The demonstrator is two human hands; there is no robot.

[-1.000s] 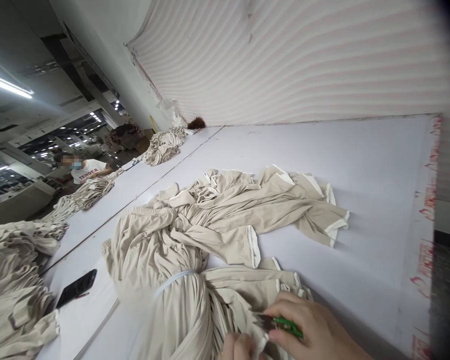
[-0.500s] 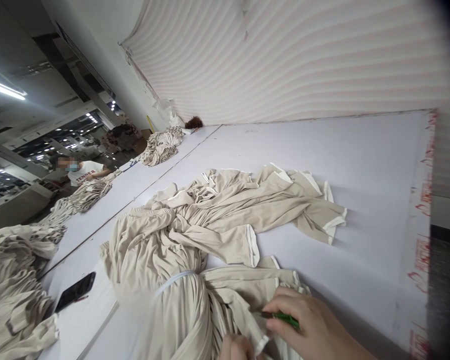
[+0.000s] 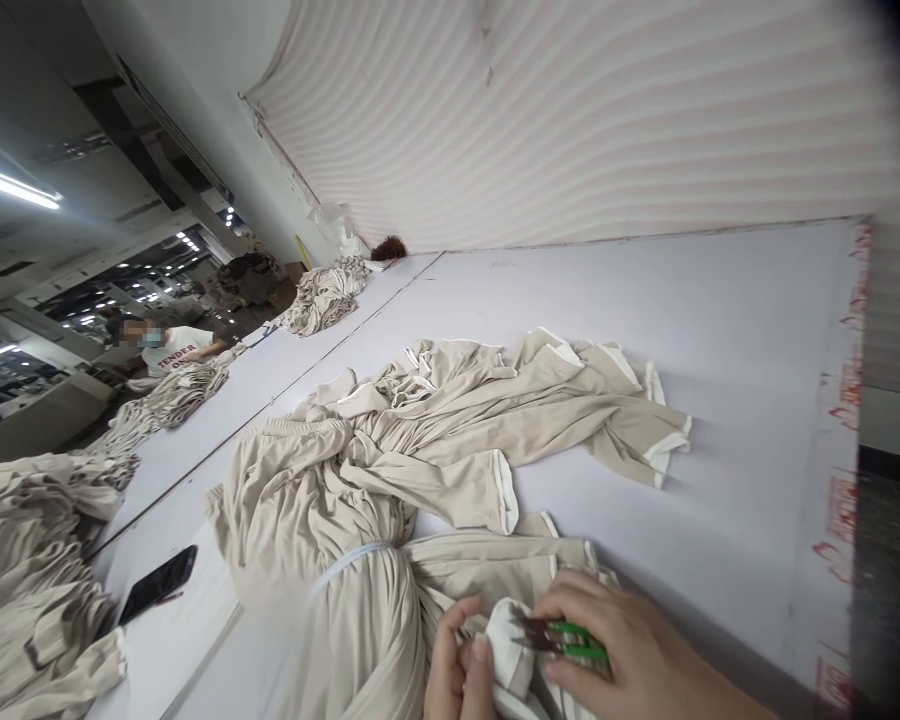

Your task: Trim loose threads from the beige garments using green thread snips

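Beige garments with white-edged hems lie in a bundle before me, tied round with a pale band. My left hand, at the bottom middle, pinches a piece of the fabric and holds up its white edge. Closed round small green-handled snips is my right hand, just to the right. The dark blades touch or nearly touch the white edge. More beige garments are spread beyond the bundle.
A black phone lies at left on a white sheet. Beige piles line the left side, another pile sits at the table's far end. A masked person stands across the table.
My left hand has come up into fuller view, raising the white edge of the fabric. The snips in my right hand have turned into clearer view, their blades now at that edge.
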